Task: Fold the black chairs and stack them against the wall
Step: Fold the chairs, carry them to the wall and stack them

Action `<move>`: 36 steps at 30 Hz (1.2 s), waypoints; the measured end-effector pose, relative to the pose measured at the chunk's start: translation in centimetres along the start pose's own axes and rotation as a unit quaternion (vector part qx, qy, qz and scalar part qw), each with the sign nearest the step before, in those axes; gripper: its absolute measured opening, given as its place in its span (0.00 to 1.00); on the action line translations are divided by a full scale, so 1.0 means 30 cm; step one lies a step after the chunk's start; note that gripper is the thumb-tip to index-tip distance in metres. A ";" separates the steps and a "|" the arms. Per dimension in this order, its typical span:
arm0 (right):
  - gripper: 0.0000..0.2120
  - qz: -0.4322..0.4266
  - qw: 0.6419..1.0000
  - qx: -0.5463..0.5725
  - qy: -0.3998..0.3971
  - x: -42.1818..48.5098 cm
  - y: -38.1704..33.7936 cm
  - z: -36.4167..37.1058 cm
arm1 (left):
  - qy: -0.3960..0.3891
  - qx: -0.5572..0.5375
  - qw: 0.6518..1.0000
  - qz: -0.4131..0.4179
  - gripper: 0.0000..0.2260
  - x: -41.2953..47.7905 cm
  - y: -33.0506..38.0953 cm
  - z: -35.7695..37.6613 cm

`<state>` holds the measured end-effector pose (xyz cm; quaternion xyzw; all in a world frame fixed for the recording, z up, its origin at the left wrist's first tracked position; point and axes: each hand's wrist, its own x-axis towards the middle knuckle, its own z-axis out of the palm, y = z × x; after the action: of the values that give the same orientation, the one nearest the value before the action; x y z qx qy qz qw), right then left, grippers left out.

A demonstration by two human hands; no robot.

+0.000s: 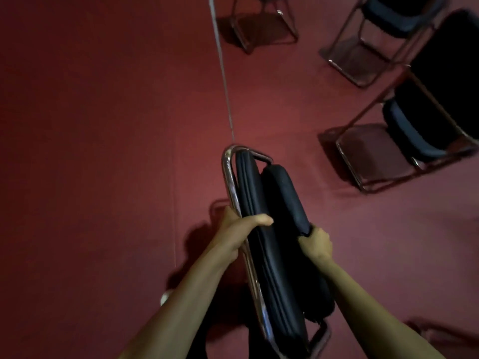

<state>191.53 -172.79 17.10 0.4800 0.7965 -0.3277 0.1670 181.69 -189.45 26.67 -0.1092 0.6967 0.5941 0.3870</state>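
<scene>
The black padded folding chair with a chromed tube frame (280, 203) is folded flat and held on edge just in front of the person, above the dark red carpet (103, 125). The left hand (237, 235) grips the frame tube and back pad, thumb across the pad. The right hand (316, 244) clasps the seat cushion's edge. Folding looks done for this one — the carry is the step in hand. Next it needs walking to the wall, which is not in view — other black chairs (425, 120) stand unfolded to the right.

no readable text, label, brand, number or sign anywhere in view.
</scene>
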 end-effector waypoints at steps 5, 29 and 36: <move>0.19 -0.107 0.990 -0.086 -0.028 -0.128 -0.335 0.152 | 0.120 -0.097 0.988 0.016 0.18 -0.091 0.009 -0.360; 0.14 -0.580 0.709 -0.224 -0.333 -1.594 -2.030 1.756 | 0.615 -0.291 0.710 0.182 0.11 -0.991 -0.276 -2.454; 0.17 -0.601 0.622 -0.281 -0.416 -2.107 -2.346 2.328 | 0.702 -0.333 0.613 0.146 0.15 -1.195 -0.401 -3.061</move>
<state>157.21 -284.71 28.31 -0.3634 0.8066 -0.2802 0.3726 175.69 -287.50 41.20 -0.5112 0.5162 0.5760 -0.3748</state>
